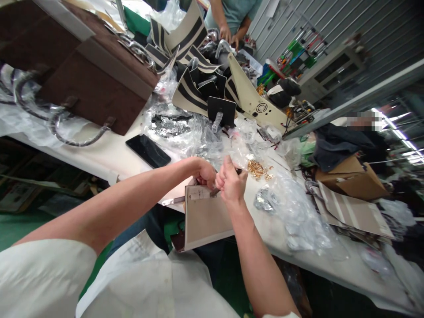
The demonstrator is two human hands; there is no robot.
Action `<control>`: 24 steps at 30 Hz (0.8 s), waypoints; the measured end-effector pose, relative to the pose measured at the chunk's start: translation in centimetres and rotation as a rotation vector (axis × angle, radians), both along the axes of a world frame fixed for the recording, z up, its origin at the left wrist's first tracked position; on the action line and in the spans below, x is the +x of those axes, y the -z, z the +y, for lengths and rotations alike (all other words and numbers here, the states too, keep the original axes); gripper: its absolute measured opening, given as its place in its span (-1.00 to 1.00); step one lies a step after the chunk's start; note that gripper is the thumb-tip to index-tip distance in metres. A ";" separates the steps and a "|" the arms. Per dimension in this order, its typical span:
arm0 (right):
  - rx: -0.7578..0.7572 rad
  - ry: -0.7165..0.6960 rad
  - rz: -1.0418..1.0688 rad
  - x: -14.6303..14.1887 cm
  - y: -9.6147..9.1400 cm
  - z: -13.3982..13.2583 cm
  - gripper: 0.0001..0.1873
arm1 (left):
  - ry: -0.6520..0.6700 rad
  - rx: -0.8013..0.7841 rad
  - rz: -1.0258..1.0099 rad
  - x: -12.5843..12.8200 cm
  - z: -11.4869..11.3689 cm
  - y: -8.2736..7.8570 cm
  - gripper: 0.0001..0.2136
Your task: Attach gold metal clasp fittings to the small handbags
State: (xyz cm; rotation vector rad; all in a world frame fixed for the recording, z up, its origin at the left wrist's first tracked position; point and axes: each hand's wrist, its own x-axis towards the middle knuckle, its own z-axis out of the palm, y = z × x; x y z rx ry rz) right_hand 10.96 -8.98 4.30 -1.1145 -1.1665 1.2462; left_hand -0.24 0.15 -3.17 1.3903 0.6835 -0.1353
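Note:
A beige-lined bag panel (207, 218) with a dark brown outer side stands tilted at the table's front edge, against my lap. My left hand (206, 173) is closed at its top edge, fingers curled over it. My right hand (231, 180) is wrapped in a fist, thumb up, around a dark-handled hand tool (239, 171). The tool's narrow end meets the panel near my left fingers; its exact kind is hidden. A light strip (174, 201) sticks out left of the panel. Small gold-coloured metal fittings (258, 169) lie in a pile right of my right hand.
A black phone (148, 151) lies on the white table (115, 154). Dark brown bags (96, 84) with looped handles stand at left. Striped bag panels (188, 95) and clear plastic (198, 137) fill the back. Across the table, a person's hands (228, 35) work. Plastic bags (301, 216) lie right.

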 end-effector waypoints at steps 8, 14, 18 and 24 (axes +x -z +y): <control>0.339 0.193 0.042 1.2 3.4 -4.7 -0.17 | -0.011 -0.003 0.040 -0.3 0.0 -0.1 -0.63; 0.082 0.140 0.214 7.0 1.1 -0.1 -0.12 | -0.006 0.037 0.108 -0.7 -0.6 -2.2 -0.63; -0.077 0.339 -0.061 14.5 1.0 4.0 -0.15 | -0.021 0.083 0.152 -0.8 -0.9 -3.0 -0.65; -0.224 0.395 -0.590 18.6 4.1 7.2 -0.38 | -0.019 0.212 0.259 -0.4 -1.4 -5.0 -0.68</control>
